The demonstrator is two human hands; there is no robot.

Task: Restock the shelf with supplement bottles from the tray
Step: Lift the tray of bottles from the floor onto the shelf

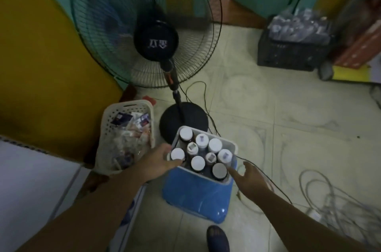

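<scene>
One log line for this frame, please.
phase: hands at tray | left hand: at left rim, grip unclear | right hand: open, fingers toward right rim | bottles: upright in tray

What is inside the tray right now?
Nine upright bottles with pale caps and dark bodies, packed close in the tray. They cover the tray's floor and their own labels, so anything lying beneath or between them cannot be seen.
</scene>
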